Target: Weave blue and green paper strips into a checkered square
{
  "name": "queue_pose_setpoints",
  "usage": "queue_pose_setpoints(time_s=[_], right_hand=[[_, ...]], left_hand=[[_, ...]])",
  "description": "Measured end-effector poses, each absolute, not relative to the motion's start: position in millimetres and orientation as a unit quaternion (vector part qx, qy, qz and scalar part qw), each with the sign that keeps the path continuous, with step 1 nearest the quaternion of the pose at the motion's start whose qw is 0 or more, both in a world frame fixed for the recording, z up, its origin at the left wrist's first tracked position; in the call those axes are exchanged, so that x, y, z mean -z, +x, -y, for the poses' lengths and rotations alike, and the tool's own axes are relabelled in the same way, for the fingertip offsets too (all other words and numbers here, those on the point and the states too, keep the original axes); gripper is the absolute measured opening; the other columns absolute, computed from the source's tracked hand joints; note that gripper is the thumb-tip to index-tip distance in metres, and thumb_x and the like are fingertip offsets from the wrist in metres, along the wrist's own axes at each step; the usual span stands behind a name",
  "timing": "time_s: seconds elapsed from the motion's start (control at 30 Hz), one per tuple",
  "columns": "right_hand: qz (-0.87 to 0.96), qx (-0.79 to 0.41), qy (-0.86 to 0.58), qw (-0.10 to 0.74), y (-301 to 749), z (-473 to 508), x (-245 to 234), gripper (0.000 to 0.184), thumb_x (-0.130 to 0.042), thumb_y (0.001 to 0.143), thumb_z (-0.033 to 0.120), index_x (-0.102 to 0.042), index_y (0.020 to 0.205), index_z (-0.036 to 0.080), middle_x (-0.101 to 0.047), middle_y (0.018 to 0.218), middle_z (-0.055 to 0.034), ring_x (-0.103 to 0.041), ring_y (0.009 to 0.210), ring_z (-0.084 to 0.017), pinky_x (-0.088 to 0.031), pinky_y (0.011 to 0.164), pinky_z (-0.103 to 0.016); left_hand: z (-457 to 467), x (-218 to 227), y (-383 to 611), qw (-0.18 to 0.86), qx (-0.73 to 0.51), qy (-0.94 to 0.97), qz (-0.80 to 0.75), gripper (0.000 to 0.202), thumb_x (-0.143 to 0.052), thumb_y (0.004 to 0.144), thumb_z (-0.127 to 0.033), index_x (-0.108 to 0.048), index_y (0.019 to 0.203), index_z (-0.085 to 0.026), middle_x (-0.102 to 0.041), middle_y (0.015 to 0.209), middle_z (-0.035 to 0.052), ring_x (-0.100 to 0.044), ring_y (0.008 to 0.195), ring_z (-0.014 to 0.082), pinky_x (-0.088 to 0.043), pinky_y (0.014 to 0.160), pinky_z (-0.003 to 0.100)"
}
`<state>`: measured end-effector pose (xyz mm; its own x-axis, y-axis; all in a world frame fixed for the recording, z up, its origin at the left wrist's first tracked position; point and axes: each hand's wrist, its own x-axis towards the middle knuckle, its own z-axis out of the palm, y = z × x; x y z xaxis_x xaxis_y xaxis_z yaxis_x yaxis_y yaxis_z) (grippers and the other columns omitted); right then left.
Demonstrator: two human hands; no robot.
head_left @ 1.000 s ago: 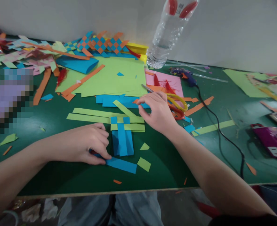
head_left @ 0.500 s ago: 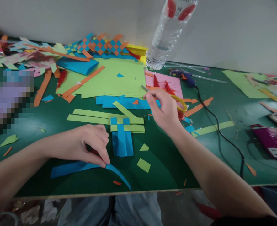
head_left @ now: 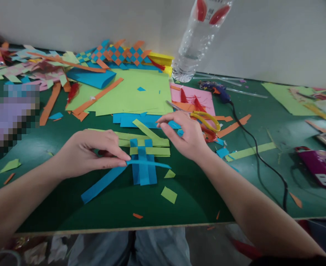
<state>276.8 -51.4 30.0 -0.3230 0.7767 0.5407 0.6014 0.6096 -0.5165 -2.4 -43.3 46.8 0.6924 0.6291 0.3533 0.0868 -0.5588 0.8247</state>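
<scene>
Between its thumb and fingers my left hand [head_left: 96,151] pinches a blue paper strip [head_left: 104,184], whose narrow end points right. That end passes above a small weave [head_left: 143,166] of blue and green strips lying on the table. My right hand [head_left: 182,135] hovers to the right of the weave, empty, with thumb and forefinger apart. Just behind it rest scissors [head_left: 207,122] with yellow and red-orange handles, blades pointing left. Green strips [head_left: 124,138] stretch leftward from the weave, partly behind my left hand.
Green sheets [head_left: 135,92] lie behind the weave, with woven paper fish [head_left: 118,53] at the back. A water bottle [head_left: 198,40] stands by the wall. A glue gun [head_left: 220,92] trails its black cord to the right, near a purple device [head_left: 318,166]. A blurred-out phone-like object is at left.
My left hand has lifted the blue strip up and over the weave. My right hand has let go of the scissors and shifted slightly down and left.
</scene>
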Motion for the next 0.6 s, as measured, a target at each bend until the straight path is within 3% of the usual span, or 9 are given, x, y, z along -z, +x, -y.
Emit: queue_pose_setpoints(time_s=[0.2,0.33,0.47,0.6], right_hand=[[0.84,-0.238,-0.319,0.367,275,56,-36,0.029,-0.052,0.106,0.045,-0.066,0.118,0.023,-0.081,0.105,-0.004,-0.073,0.103,-0.02,-0.051,0.101,-0.042],[0.85,-0.25,-0.288,0.363,274,57,-34,0.042,-0.057,0.102,0.057,-0.066,0.127,0.024,-0.081,0.115,-0.0052,-0.072,0.11,-0.021,-0.051,0.105,-0.043],[0.843,-0.201,-0.322,0.382,271,56,-28,0.019,-0.063,0.102,0.039,-0.076,0.109,0.026,-0.082,0.096,-0.0013,-0.073,0.092,-0.019,-0.056,0.099,-0.041],[0.838,-0.151,-0.329,0.409,270,54,-25,0.017,-0.061,0.103,0.028,-0.078,0.104,0.028,-0.082,0.087,0.0017,-0.072,0.084,-0.018,-0.056,0.098,-0.041]], left_hand=[[45,-47,-5,0.351,-0.36,0.803,-0.319,0.008,-0.08,0.085,-0.022,-0.083,0.087,-0.029,-0.062,0.058,-0.0047,-0.048,0.05,0.0088,-0.038,0.048,0.024],[44,-49,-3,0.33,-0.362,0.795,-0.359,0.009,-0.077,0.085,-0.021,-0.082,0.083,-0.028,-0.062,0.059,-0.0051,-0.048,0.051,0.0077,-0.035,0.047,0.022],[43,-50,0,0.332,-0.357,0.798,-0.354,0.007,-0.076,0.084,-0.024,-0.082,0.08,-0.026,-0.061,0.057,-0.0056,-0.044,0.049,0.0068,-0.033,0.045,0.021],[41,-44,0,0.346,-0.313,0.809,-0.358,0.01,-0.074,0.087,-0.025,-0.083,0.091,-0.025,-0.06,0.061,-0.0056,-0.049,0.053,0.0073,-0.04,0.051,0.019]])
